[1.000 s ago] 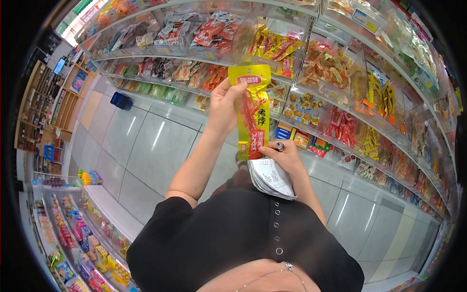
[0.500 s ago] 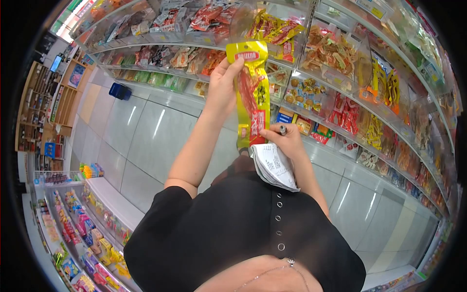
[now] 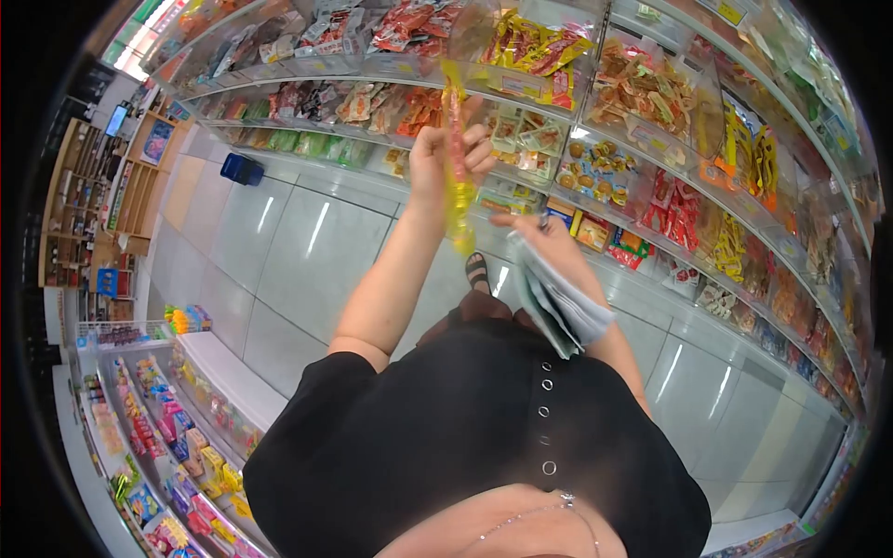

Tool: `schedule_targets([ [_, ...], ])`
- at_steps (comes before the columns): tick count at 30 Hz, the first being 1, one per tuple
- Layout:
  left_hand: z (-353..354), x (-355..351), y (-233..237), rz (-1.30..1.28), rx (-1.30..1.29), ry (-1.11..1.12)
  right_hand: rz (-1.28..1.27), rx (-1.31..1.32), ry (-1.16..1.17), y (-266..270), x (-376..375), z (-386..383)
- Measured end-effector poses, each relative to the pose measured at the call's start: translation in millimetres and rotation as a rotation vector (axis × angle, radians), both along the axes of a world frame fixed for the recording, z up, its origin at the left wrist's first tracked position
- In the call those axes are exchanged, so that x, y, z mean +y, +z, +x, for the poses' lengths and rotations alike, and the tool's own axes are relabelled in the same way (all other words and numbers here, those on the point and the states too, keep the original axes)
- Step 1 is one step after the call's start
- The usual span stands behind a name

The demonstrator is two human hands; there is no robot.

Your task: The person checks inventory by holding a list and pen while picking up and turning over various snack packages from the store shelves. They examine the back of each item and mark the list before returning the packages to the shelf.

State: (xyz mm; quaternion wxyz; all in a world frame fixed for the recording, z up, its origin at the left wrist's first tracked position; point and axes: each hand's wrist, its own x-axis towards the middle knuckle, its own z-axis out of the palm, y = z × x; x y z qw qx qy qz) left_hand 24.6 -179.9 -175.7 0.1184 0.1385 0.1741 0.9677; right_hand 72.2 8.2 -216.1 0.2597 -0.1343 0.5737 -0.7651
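My left hand (image 3: 430, 172) is closed around a long yellow snack packet (image 3: 458, 212), turned nearly edge-on and blurred. Its red middle shows between my fingers. Lower and to the right, my right hand (image 3: 562, 249) grips a folded paper pad (image 3: 567, 302), which hangs tilted from the fingers. A pen (image 3: 544, 223) shows in part at that same hand, its end dark. The right fingertips are apart from the packet. Beyond my left hand, similar yellow packets (image 3: 530, 45) fill a clear shelf bin.
Curved shelves with clear bins of wrapped snacks (image 3: 642, 88) stretch across the front and right. A candy display (image 3: 167, 418) stands at lower left. A blue basket (image 3: 242, 169) sits on the tiled floor (image 3: 307, 251), with wooden shelving (image 3: 74, 205) farther left.
The yellow packet has turned from face-on to edge-on in my left hand. My right hand has let go of its lower end and drawn right, with the pad swinging more upright.
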Motion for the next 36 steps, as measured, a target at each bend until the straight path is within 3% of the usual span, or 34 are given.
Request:
schedule_targets([
  [2,-9.1,-4.0,-9.8,0.255,0.148,-0.252,0.014,-0.099,0.159,-2.3,-6.0,5.4],
  [4,-4.2,-1.0,-3.8,0.35,0.153,-0.298,0.089,-0.051,0.247,-8.0,-15.8,11.7],
  [6,-7.2,-2.8,-2.8,0.423,0.152,-0.37,0.084,-0.112,0.189,-2.5,-24.3,17.2],
  [14,-10.7,-5.3,-9.1,0.44,0.162,-0.485,0.098,-0.051,0.165,0.2,-34.1,17.9],
  [32,-12.8,-2.5,-14.2,0.381,0.145,-0.464,0.081,-0.095,0.146,-12.5,-31.1,18.0],
  [36,-23.3,-3.3,-24.1,0.368,0.193,-0.508,0.127,-0.215,0.055,-11.8,-36.1,21.6],
])
